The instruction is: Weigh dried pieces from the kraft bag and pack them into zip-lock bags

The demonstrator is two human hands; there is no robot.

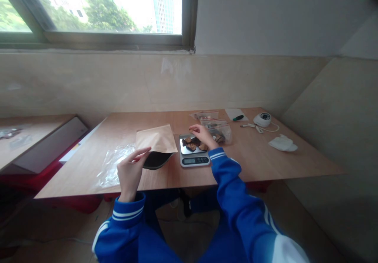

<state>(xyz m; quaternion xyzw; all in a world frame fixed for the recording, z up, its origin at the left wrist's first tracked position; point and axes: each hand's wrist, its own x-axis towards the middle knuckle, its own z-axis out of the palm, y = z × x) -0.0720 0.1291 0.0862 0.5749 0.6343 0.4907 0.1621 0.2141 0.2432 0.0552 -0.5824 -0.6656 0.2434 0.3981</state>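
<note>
My left hand pinches the near edge of a kraft paper bag. The bag lies flat on the table, its dark mouth spread towards me. Over the far left part of a kitchen scale, the fingers of my right hand are closed on what looks like a small dried brown slice, mostly hidden by the fingertips. Several dark brown dried slices lie on the scale's metal plate. Just right of my right wrist, a clear zip bag holds more brown pieces.
Crumpled clear plastic lies left of the paper bag. More zip bags are behind the scale. To the right are a green-handled screwdriver on white paper, a white dome camera with its cable, and a crumpled white tissue.
</note>
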